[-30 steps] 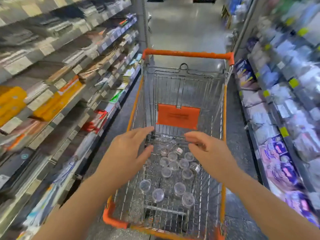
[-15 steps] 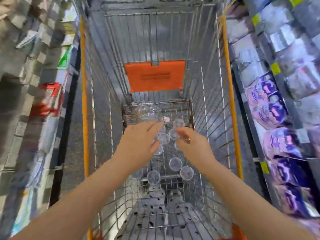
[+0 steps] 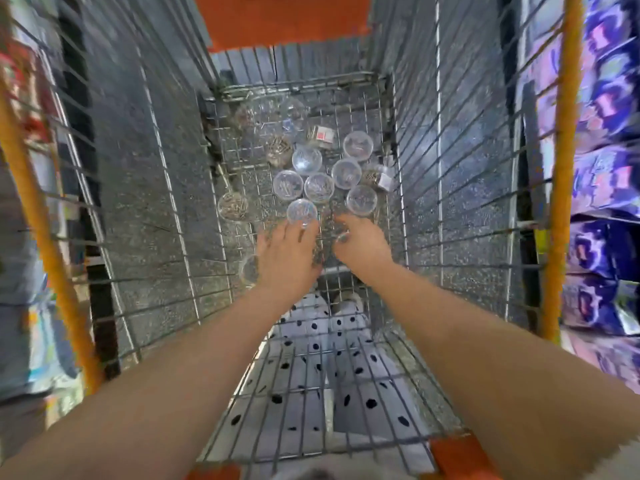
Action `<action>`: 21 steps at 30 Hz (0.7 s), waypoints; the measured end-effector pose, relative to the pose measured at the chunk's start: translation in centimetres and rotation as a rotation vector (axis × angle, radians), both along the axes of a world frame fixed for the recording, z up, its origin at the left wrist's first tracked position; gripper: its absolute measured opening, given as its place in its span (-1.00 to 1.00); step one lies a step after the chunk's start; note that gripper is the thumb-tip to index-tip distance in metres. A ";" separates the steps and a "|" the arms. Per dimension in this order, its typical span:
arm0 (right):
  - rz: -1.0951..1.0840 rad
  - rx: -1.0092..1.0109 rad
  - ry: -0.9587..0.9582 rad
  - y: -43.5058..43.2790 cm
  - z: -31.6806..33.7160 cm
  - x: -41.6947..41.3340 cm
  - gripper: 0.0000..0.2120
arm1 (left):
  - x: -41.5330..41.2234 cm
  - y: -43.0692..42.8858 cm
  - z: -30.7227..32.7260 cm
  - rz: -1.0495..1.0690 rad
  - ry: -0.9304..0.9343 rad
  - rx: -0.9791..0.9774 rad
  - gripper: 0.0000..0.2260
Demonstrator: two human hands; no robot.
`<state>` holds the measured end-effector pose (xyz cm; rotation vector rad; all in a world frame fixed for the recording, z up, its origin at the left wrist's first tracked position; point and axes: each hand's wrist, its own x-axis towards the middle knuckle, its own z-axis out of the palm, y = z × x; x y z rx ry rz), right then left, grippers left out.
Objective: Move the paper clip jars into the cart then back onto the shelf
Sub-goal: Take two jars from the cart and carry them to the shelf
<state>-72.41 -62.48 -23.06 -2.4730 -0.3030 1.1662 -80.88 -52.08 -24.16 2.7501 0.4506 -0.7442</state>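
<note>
Wire mesh filled nearly my whole feed. It was the cart (image 3: 450, 168), orange-railed and seen from straight above, its floor far below the camera. Purple packs (image 3: 606, 174) lined the shelf along the cart's right side; the shelf on the left was too blurred for me to read. An orange flap (image 3: 280, 19) hung at the cart's far end, and spotted white trousers (image 3: 311, 344) showed through the wires at the near end.

Both bare forearms reached down into the basket. The left hand (image 3: 287, 258) lay with its fingers stretched forward and fairly straight, gripping nothing, and its fingertips (image 3: 304, 227) touched the near rim of one upright jar (image 3: 302, 211). The right hand (image 3: 360, 247) sat just beside it with fingers curled inward. Something clear glinted among them, but I could not tell whether it held a jar.

The paper clip jars (image 3: 319, 187) stood on the cart floor, clustered toward the far right corner — most with clear lids up, close together or touching. One tipped jar (image 3: 232, 206) lay on its side near the left wall, clips showing through it. A half-hidden jar (image 3: 250, 270) peeked out at the left edge of the left hand. A few more lay toppled by the far end, too blurred to count.
</note>
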 end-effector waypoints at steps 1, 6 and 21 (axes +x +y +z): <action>0.073 -0.056 -0.017 -0.2 -1.3 -0.3 -0.52 | -0.9 -0.3 -1.1 0.007 0.022 0.011 -0.28; 0.259 -0.258 -0.126 -1.2 -5.8 -2.0 -0.32 | -3.2 -1.0 -4.5 0.015 0.163 0.011 -0.24; 0.078 -0.137 -0.177 -0.9 -0.3 0.4 -0.44 | -0.8 0.8 1.0 0.129 0.060 -0.071 -0.50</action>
